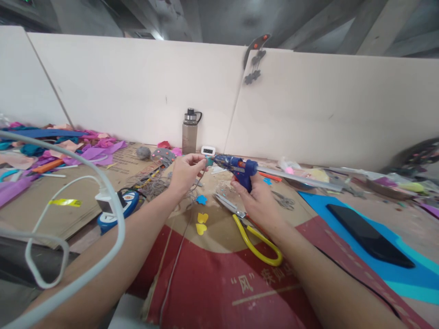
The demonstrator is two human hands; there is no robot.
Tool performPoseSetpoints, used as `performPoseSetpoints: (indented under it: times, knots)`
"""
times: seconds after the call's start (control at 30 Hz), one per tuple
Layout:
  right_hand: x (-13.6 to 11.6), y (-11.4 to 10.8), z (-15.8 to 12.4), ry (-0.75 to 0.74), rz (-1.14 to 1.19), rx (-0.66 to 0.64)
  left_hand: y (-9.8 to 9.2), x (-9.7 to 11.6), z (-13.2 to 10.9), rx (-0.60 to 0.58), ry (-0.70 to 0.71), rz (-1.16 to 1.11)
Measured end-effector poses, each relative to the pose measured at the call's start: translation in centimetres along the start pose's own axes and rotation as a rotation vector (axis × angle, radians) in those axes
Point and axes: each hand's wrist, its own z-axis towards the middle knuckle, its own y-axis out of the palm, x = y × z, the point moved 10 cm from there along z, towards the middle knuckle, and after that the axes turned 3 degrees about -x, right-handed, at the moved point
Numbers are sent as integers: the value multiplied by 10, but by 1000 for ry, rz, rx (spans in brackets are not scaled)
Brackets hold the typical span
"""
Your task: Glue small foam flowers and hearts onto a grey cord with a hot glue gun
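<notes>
My right hand (258,198) is closed around the grip of a blue hot glue gun (236,166), its nozzle pointing left. My left hand (185,172) pinches a small teal piece (209,161) right at the nozzle tip. Both hands hover above a cardboard sheet (219,228) on the table. Below them lie yellow-handled scissors (254,237), two small yellow cut-outs (201,223) and a small blue cut-out (201,199).
A white cable (103,214) loops across the left foreground to a power strip (118,208). A black phone (368,235) rests on blue paper (404,274) at right. A water bottle (190,131) and small clock (207,150) stand by the white partition (137,91). Coloured paper scraps (68,146) pile at left.
</notes>
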Motion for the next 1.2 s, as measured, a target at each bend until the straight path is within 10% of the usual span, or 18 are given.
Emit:
performPoseSetpoints:
  times: [1.2]
  knots:
    - [3,-1,1,14,-7,8,0,0,0,8,-17,-6]
